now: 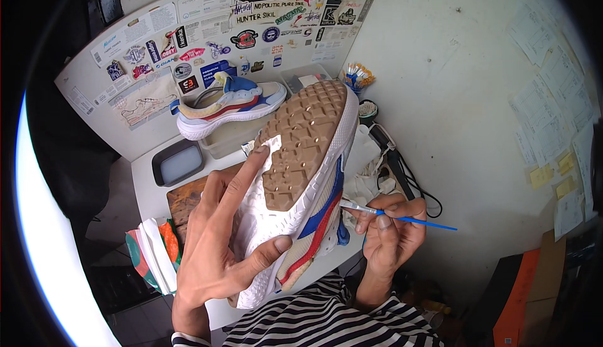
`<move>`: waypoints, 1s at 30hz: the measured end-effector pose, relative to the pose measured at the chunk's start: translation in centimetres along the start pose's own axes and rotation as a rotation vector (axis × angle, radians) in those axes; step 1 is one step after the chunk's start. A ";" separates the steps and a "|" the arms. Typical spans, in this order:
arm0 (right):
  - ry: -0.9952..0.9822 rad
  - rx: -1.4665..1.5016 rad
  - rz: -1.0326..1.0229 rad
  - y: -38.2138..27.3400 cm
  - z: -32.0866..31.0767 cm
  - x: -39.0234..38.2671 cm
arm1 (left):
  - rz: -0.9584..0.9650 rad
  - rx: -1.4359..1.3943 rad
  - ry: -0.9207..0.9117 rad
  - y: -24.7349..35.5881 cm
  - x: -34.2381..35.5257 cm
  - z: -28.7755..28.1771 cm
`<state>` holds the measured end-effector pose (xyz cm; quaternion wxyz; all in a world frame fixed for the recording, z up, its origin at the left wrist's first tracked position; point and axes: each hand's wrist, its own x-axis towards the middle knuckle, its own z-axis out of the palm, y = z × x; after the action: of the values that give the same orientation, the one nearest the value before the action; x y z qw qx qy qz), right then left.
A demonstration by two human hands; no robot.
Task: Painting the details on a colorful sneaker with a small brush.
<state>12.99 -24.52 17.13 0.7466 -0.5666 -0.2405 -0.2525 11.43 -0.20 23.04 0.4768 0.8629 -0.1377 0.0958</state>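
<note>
My left hand (220, 246) grips a sneaker (301, 177) by its heel, sole turned up toward me. The shoe has a tan lugged outsole, a white midsole and blue, red and cream side panels. My right hand (389, 231) pinches a thin blue-handled paintbrush (402, 216), its tip touching the sneaker's side just below the white midsole. The matching second sneaker (229, 105) rests upright on a clear plastic box (235, 136) at the back of the white table (147, 190).
A sticker-covered board (157, 45) leans behind the table. A dark tray (178, 163), a wooden board (185, 199), a cup of brushes (357, 78), white cloth (367, 158) and a black corded tool (396, 165) lie around. Paper notes (553, 114) cover the wall at right.
</note>
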 end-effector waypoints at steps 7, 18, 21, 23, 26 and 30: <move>0.011 0.118 -0.010 0.3 0.1 0.1 | 0.036 0.029 0.015 -0.3 -0.1 -0.1; 0.006 0.091 -0.004 0.3 -0.1 0.0 | -0.110 0.009 -0.022 0.5 0.0 -0.1; 0.005 0.093 0.000 0.3 -0.1 0.1 | -0.086 0.009 -0.013 0.4 0.0 -0.1; 0.010 0.100 0.010 0.2 -0.1 0.0 | -0.089 0.006 -0.015 0.4 0.0 0.0; 0.023 0.090 0.002 0.2 -0.2 0.0 | -0.092 -0.009 -0.016 0.4 0.1 0.2; 0.008 0.115 -0.008 0.0 0.4 0.0 | -0.091 -0.031 0.008 0.4 -0.1 -0.2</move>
<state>13.00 -24.11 17.26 0.7780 -0.5208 -0.2538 -0.2433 11.21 -0.24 23.38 0.4943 0.8604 -0.0981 0.0754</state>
